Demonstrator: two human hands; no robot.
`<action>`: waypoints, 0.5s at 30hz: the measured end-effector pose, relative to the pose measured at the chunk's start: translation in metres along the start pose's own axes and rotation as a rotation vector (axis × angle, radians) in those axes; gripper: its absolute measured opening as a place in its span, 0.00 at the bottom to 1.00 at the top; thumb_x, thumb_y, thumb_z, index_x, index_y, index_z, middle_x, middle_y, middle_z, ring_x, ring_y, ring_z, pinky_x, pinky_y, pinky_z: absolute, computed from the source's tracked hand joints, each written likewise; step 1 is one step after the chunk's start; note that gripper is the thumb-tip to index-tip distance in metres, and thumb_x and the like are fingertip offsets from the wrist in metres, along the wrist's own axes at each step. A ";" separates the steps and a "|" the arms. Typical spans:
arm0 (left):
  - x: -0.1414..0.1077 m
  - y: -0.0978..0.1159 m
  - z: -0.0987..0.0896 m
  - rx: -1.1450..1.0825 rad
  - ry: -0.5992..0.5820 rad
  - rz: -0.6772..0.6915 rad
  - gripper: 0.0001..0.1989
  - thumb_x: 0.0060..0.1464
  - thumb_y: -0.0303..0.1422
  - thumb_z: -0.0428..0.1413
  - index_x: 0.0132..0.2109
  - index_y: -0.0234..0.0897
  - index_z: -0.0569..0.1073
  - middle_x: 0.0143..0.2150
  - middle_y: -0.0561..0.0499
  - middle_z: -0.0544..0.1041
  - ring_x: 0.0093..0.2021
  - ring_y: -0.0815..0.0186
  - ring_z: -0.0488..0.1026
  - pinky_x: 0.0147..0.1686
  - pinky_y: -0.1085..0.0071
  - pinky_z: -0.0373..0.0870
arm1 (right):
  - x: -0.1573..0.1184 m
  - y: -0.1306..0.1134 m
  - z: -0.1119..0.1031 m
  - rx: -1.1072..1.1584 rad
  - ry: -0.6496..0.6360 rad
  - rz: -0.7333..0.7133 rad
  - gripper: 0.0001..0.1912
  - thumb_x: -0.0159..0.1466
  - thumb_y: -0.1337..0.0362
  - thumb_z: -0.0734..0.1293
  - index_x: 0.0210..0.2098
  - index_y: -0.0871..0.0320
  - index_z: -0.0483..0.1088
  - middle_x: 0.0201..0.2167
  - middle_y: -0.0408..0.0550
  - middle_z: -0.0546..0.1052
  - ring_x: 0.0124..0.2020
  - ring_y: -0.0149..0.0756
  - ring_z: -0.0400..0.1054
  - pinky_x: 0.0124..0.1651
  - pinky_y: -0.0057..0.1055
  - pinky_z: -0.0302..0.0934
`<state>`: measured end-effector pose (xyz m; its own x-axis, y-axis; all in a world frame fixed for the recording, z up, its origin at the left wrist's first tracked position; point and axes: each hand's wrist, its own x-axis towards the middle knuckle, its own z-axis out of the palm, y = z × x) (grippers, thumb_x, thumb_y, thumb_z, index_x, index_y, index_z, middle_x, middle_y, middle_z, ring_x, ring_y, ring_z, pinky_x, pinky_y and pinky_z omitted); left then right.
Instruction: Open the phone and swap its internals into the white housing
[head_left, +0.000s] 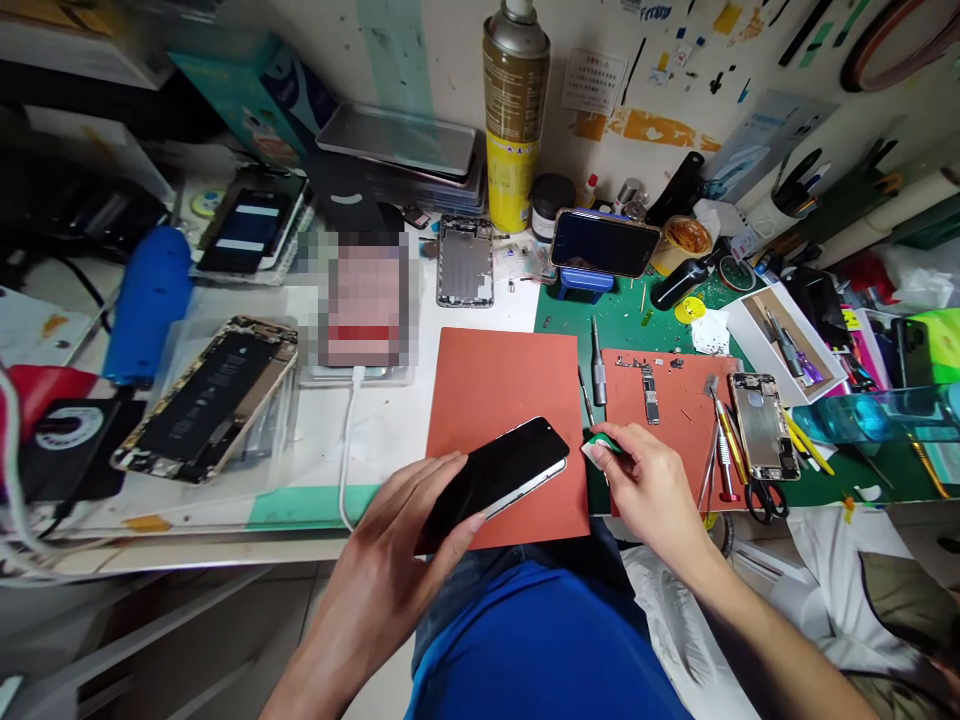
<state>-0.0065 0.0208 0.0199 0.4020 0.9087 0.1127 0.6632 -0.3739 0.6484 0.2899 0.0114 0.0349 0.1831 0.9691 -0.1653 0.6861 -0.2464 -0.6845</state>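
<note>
A black-screened phone point(506, 470) lies tilted over the left orange mat point(502, 375), its silvery edge showing along the near side. My left hand point(409, 530) grips its lower left end, fingers along the far side and thumb on the near side. To the right of the phone, my right hand point(649, 480) pinches a small green and white flat tool point(602, 443) between thumb and fingers. The tool is apart from the phone. A screwdriver point(598, 362) and a thinner tool lie just beyond it.
The right orange mat point(630, 385) holds a narrow circuit board point(651, 395), tweezers and small parts. An opened phone shell point(763, 425) and scissors point(766, 500) lie right. A white cable point(347, 440) runs left. Behind stand a spray can point(514, 120) and a propped phone point(604, 243).
</note>
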 end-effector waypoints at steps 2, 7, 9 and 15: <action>0.005 -0.001 -0.005 -0.012 -0.031 -0.015 0.20 0.73 0.42 0.55 0.68 0.47 0.72 0.64 0.47 0.80 0.66 0.53 0.77 0.60 0.59 0.79 | -0.002 0.006 0.003 -0.040 0.022 -0.029 0.16 0.73 0.56 0.65 0.52 0.56 0.81 0.40 0.51 0.83 0.34 0.42 0.75 0.37 0.36 0.66; 0.019 0.000 -0.018 -0.110 -0.101 -0.123 0.20 0.75 0.47 0.51 0.62 0.45 0.79 0.58 0.47 0.83 0.58 0.55 0.81 0.54 0.62 0.79 | -0.013 0.018 0.000 0.054 0.110 -0.012 0.16 0.74 0.53 0.66 0.51 0.54 0.80 0.41 0.51 0.85 0.36 0.43 0.79 0.38 0.37 0.70; 0.024 -0.001 -0.021 -0.137 -0.118 -0.189 0.22 0.74 0.50 0.50 0.61 0.46 0.80 0.57 0.48 0.84 0.57 0.55 0.82 0.53 0.64 0.78 | -0.019 0.025 -0.004 0.092 0.152 0.026 0.18 0.75 0.50 0.66 0.52 0.54 0.80 0.41 0.51 0.85 0.33 0.42 0.79 0.37 0.37 0.72; 0.034 -0.011 -0.023 -0.132 -0.121 -0.370 0.26 0.71 0.56 0.49 0.57 0.46 0.83 0.49 0.51 0.87 0.47 0.56 0.83 0.43 0.69 0.75 | -0.034 0.060 -0.011 0.099 0.290 0.095 0.20 0.74 0.47 0.69 0.56 0.52 0.80 0.42 0.49 0.87 0.33 0.40 0.82 0.36 0.35 0.75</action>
<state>-0.0143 0.0605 0.0336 0.2277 0.9461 -0.2304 0.6937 0.0084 0.7202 0.3328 -0.0364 0.0070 0.4458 0.8946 -0.0322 0.5873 -0.3194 -0.7437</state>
